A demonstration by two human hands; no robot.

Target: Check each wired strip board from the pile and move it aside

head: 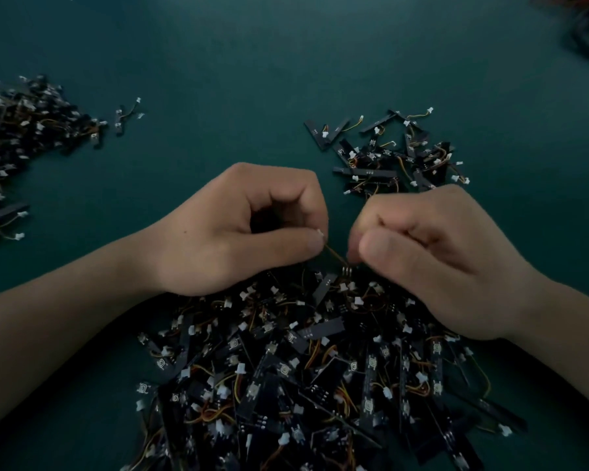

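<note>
Over the pile (pixel 303 385) at the near edge of the desk (pixel 252 79), our left hand (pixel 238 229) is pinching the connector (pixel 319 233) of the wired strip board (pixel 337 256), our right hand (pixel 439 260) its other end. We are judging it light and thin-wired: grip the stiff ends.

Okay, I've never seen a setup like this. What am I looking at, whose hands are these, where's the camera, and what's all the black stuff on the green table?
No machine here: a person wears a camera on the head, looking down at their two bare hands over a green table. The near pile is small black strip boards with thin wires and white plugs. A smaller group lies beyond the right hand, another heap at far left. The left hand pinches one white plug; its wire runs to the right hand, which pinches the board end, mostly hidden.
</note>
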